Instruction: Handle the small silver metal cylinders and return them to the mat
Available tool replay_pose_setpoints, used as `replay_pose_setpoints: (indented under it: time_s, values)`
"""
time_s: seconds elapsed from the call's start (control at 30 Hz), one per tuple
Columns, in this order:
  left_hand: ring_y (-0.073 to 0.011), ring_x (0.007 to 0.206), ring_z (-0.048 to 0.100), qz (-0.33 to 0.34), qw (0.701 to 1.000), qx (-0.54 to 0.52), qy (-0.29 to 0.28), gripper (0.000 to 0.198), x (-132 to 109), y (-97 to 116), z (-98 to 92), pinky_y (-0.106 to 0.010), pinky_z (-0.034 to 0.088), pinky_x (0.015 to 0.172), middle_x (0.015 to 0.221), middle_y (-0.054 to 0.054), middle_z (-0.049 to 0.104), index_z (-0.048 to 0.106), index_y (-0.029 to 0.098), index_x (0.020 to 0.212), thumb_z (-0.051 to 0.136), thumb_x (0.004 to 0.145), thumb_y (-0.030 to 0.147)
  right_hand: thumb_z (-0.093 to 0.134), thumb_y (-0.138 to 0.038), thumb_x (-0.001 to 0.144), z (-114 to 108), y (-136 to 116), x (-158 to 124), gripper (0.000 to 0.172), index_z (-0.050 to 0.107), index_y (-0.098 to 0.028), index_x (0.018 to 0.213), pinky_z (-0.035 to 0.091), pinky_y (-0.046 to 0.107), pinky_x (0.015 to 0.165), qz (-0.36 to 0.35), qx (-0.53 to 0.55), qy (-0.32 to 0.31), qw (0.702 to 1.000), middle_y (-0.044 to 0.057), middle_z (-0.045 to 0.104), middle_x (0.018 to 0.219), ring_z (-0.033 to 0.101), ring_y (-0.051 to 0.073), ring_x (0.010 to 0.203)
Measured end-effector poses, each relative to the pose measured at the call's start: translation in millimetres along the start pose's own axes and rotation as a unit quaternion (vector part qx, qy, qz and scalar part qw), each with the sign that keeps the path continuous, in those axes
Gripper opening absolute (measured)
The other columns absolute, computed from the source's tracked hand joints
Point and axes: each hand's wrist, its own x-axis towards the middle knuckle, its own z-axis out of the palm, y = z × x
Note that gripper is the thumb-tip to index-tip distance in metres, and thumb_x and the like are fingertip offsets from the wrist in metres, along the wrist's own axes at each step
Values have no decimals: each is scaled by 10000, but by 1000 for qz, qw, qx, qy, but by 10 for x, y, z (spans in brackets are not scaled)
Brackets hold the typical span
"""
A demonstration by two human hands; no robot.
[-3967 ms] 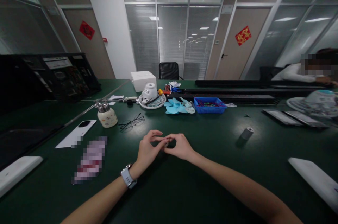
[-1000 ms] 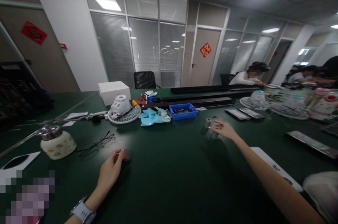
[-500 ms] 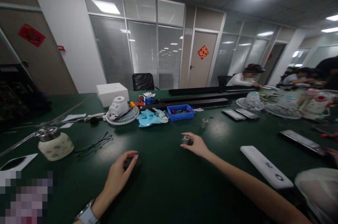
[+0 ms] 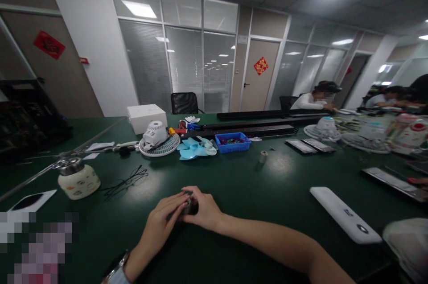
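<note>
Both of my hands meet at the near middle of the green table [image 4: 254, 203]. My right hand [image 4: 205, 210] is closed round a small grey metal cylinder [image 4: 188, 206], most of it hidden by fingers. My left hand [image 4: 162, 217], with a watch at its wrist, presses its fingers against the cylinder from the left. Farther off, a second small metal cylinder [image 4: 263, 156] stands upright on the table. Beyond my hands lie light-blue fan blades [image 4: 195, 148] and a blue tray [image 4: 233, 143] full of small parts.
To the left are a cream jar [image 4: 79, 182], eyeglasses [image 4: 125, 182] and a white fan part [image 4: 155, 137] with a round grille. A long white panel [image 4: 344, 215] lies to the right. Other people sit at the far right, including a person in white [image 4: 310, 100].
My right hand has come left and nearer with the metal cylinder. My left hand has moved right to meet it, its fingers now on the cylinder. The view has shifted slightly.
</note>
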Motion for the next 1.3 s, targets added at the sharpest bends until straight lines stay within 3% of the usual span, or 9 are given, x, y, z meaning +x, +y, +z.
replay_pose_setpoints:
  time_s: [0.13, 0.33, 0.5, 0.63, 0.7, 0.83, 0.97, 1.13, 1.3]
  values:
    - [-227, 1025, 646, -44, 999, -5, -20, 268, 78, 47, -71, -378, 545, 859, 1091, -43, 710, 706, 295, 1060, 513, 882, 345, 756, -400, 656, 0, 7, -8, 750, 394, -315, 1307, 505, 340, 801, 6, -3, -1, 1000, -16, 667, 1009, 647, 194, 885]
    - [-213, 836, 662, -67, 997, -14, -29, 218, 238, 109, -105, -343, 541, 769, 869, -52, 728, 727, 256, 886, 534, 835, 344, 748, -476, 655, 14, 7, 3, 744, 408, -309, 1295, 502, 340, 807, 9, -6, -4, 1000, 0, 661, 1030, 647, 198, 899]
    - [-201, 811, 681, -104, 992, -60, 35, 159, 226, 143, -55, -324, 559, 748, 815, -50, 715, 599, 218, 772, 533, 823, 353, 741, -486, 664, -7, -24, -3, 716, 420, -304, 1278, 501, 327, 784, 12, -15, -6, 1000, -4, 666, 986, 649, 197, 877]
    - [-196, 835, 703, -172, 977, -63, 111, 188, 217, 93, -173, -323, 552, 785, 887, -45, 732, 510, 226, 824, 565, 811, 405, 738, -509, 661, -30, -44, -16, 732, 415, -298, 1283, 498, 322, 764, 16, -34, -2, 999, -5, 660, 968, 646, 195, 856]
    - [-210, 855, 708, -213, 968, -52, 119, 245, 201, -3, -232, -327, 546, 783, 887, -38, 743, 488, 232, 864, 584, 790, 446, 729, -517, 671, -41, -55, -21, 730, 407, -303, 1291, 495, 322, 774, 13, -36, -5, 999, -6, 656, 981, 644, 192, 868]
    - [-239, 849, 713, -261, 964, -44, 24, 302, 114, -265, -213, -328, 541, 732, 833, -24, 757, 483, 246, 847, 607, 737, 500, 716, -515, 687, -52, -100, -24, 674, 434, -314, 1265, 491, 330, 789, 20, -47, -15, 999, -12, 660, 996, 641, 196, 891]
    - [-241, 882, 707, -269, 960, -63, -47, 328, 45, -415, -122, -358, 516, 807, 849, -24, 759, 499, 245, 932, 607, 738, 487, 698, -443, 723, -109, -135, -37, 486, 521, -302, 1153, 474, 342, 835, 4, -80, 3, 997, -16, 651, 1058, 629, 196, 934]
    - [-243, 954, 687, -264, 960, -60, -69, 405, 40, -421, -123, -384, 488, 855, 921, -30, 755, 506, 241, 1066, 598, 753, 482, 659, -374, 759, -462, 99, -151, 429, 526, -301, 1160, 478, 348, 835, 45, -96, 36, 994, -6, 643, 1057, 625, 187, 938]
    - [-247, 974, 678, -271, 958, -60, -74, 435, 55, -401, -154, -398, 477, 867, 952, -42, 750, 508, 236, 1105, 604, 752, 473, 621, -368, 753, -1165, 715, -409, 399, 540, -282, 1135, 485, 333, 787, 130, -155, 149, 968, -3, 653, 985, 634, 189, 875]
